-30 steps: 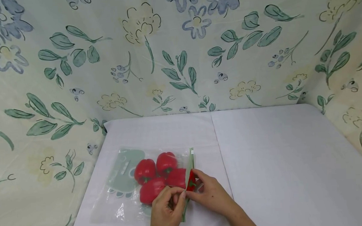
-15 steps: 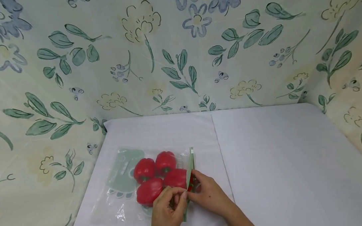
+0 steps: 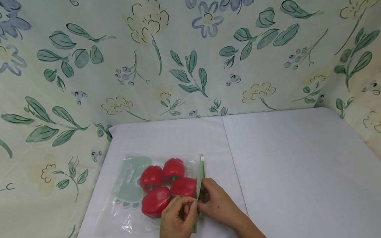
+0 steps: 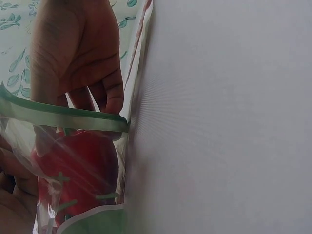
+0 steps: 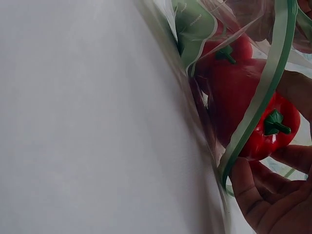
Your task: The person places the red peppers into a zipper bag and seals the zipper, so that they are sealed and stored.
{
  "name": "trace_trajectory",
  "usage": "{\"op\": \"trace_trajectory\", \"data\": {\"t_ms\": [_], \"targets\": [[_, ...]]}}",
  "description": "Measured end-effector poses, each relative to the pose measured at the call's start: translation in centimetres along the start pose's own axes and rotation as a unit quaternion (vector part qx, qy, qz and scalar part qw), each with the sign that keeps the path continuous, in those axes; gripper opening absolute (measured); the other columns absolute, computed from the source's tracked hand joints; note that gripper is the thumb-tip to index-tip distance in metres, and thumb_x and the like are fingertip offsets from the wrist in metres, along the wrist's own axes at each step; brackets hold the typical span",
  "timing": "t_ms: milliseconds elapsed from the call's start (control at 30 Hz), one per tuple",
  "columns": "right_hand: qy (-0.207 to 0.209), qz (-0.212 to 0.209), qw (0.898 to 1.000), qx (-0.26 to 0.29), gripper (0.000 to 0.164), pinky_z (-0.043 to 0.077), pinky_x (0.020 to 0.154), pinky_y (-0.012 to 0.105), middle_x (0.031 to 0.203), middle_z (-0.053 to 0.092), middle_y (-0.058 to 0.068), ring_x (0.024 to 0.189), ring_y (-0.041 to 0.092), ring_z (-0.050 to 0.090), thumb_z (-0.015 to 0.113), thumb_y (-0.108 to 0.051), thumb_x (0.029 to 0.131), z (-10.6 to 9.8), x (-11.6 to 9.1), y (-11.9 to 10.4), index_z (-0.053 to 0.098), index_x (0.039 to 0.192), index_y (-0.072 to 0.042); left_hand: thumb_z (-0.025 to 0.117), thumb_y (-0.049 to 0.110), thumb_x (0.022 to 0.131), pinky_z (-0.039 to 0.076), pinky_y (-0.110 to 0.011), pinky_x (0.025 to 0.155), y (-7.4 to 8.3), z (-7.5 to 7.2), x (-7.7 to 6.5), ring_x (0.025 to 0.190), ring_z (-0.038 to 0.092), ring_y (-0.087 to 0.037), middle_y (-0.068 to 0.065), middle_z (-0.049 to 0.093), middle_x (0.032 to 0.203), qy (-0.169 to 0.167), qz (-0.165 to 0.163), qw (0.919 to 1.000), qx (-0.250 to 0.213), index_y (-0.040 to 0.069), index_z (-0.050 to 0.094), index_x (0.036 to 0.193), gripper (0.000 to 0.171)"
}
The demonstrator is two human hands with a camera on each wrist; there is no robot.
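A clear zip bag (image 3: 113,219) with a green print lies on the table, its green-edged mouth (image 3: 200,173) facing right. Inside it are several red bell peppers, among them one at the front (image 3: 155,202) and two at the back. Another red bell pepper (image 5: 280,126) sits in the mouth, its green stem pointing out. My right hand (image 3: 220,203) holds this pepper from both sides, fingers at the bag's edge. With thumb and fingertips, my left hand (image 3: 176,217) pinches the near part of the mouth's rim, close to the right thumb.
A white cloth with a crease covers the table (image 3: 286,164). Floral fabric (image 3: 188,56) hangs behind and at both sides of it.
The pepper at the mouth has slid left, deeper into the bag, with my right hand following slightly. The other peppers have shifted a little left. My left hand keeps its pinch on the rim.
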State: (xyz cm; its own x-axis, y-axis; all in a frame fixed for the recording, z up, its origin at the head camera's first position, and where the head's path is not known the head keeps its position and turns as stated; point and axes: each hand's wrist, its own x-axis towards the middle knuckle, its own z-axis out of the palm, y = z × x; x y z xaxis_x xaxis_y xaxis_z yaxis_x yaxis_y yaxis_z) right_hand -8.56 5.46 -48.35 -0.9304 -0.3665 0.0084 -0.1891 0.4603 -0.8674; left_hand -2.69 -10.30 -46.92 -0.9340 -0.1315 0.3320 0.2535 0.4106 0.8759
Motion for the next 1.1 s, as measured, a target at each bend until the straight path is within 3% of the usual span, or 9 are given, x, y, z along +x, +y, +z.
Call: {"op": "trace_trajectory", "data": {"t_ms": [100,233,333,433,600,933,1100], "targets": [[0.012,0.0,1.0,-0.018,0.051,0.058,0.082,0.024,0.114,0.055,-0.006,0.098,0.006,0.061,0.084,-0.019,0.082,0.18,-0.06,-0.09,0.059,0.126,-0.021,0.079,0.003,0.085,0.043,-0.016,0.049,0.02,0.01,-0.04,0.061,0.045,0.002,0.018,0.045,0.071,0.001,0.002,1.0,-0.001,0.029,0.071,0.092,0.028],[0.012,0.026,0.999,-0.033,0.05,0.057,0.079,0.022,0.105,0.054,-0.004,0.094,0.009,0.059,0.084,-0.02,0.081,0.28,0.13,-0.31,0.061,0.125,-0.017,0.079,0.002,0.086,0.042,-0.013,0.048,-0.26,0.14,-0.08,0.061,0.045,0.002,0.015,0.047,0.071,0.011,0.05,0.9987,-0.007,0.023,0.072,0.095,0.024],[-0.002,0.05,0.998,-0.025,0.047,0.055,0.076,0.022,0.102,0.059,-0.003,0.093,0.011,0.059,0.084,-0.023,0.081,0.24,0.43,-0.4,0.062,0.122,-0.016,0.079,0.001,0.085,0.041,-0.011,0.048,-0.54,0.27,-0.08,0.061,0.045,0.002,0.013,0.048,0.071,0.018,0.08,0.9966,-0.014,0.021,0.072,0.096,0.024],[-0.015,0.066,0.998,-0.007,0.047,0.054,0.077,0.024,0.104,0.063,-0.001,0.095,0.013,0.06,0.083,-0.022,0.082,0.21,0.66,-0.41,0.062,0.123,-0.014,0.079,0.001,0.086,0.04,-0.01,0.048,-0.69,0.34,-0.11,0.061,0.045,0.003,0.014,0.048,0.072,0.019,0.082,0.9963,-0.019,0.023,0.072,0.096,0.025],[-0.021,0.07,0.997,0.005,0.049,0.055,0.078,0.025,0.109,0.066,0.001,0.097,0.014,0.061,0.082,-0.019,0.083,0.19,0.71,-0.43,0.062,0.126,-0.013,0.079,0.002,0.086,0.042,-0.012,0.048,-0.6,0.31,-0.15,0.061,0.045,0.003,0.014,0.047,0.071,0.014,0.069,0.9973,-0.02,0.024,0.072,0.095,0.025],[-0.008,0.045,0.999,0.008,0.043,0.059,0.082,0.028,0.115,0.073,0.002,0.103,0.016,0.067,0.08,-0.016,0.084,-0.1,0.58,-0.65,0.066,0.125,-0.016,0.08,0.006,0.087,0.044,-0.016,0.049,0.16,0.05,-0.02,0.061,0.046,0.001,0.018,0.046,0.071,-0.009,-0.002,0.9999,-0.013,0.028,0.072,0.093,0.024],[-0.001,0.031,0.999,0.007,0.039,0.059,0.083,0.026,0.113,0.073,0.001,0.105,0.016,0.068,0.078,-0.017,0.087,-0.48,0.3,-0.28,0.067,0.124,-0.019,0.08,0.007,0.087,0.045,-0.017,0.049,0.13,0.05,-0.11,0.061,0.046,0.002,0.018,0.046,0.071,-0.015,-0.006,0.9998,-0.009,0.029,0.072,0.095,0.025]]}}
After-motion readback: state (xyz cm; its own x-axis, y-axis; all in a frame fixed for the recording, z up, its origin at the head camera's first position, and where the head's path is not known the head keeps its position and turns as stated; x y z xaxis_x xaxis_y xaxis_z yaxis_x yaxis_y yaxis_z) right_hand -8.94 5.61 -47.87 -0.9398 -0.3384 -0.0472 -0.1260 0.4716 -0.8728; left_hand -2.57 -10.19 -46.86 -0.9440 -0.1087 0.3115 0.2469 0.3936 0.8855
